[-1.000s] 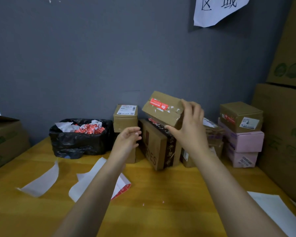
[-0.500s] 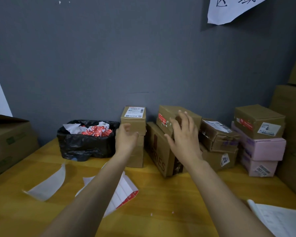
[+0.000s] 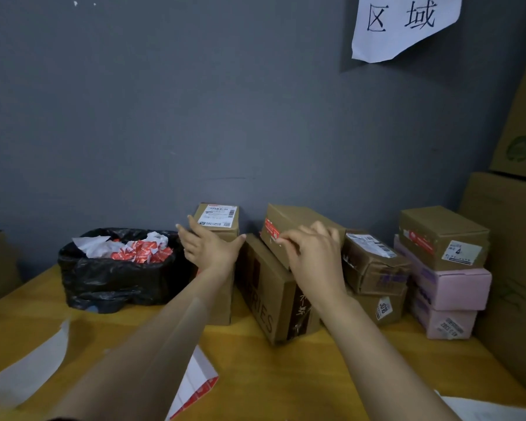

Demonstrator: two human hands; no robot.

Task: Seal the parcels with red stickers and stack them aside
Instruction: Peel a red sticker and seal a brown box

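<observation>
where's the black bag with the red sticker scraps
In the head view the black bag sits at the back left of the wooden table against the grey wall, just left of the left hand and the tall labelled box.

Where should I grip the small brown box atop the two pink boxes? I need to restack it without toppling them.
Take the small brown box by its two long side faces, coming from above. It sits free on top of the upper pink box, with its top clear, while a large carton stands close on its right.
</observation>
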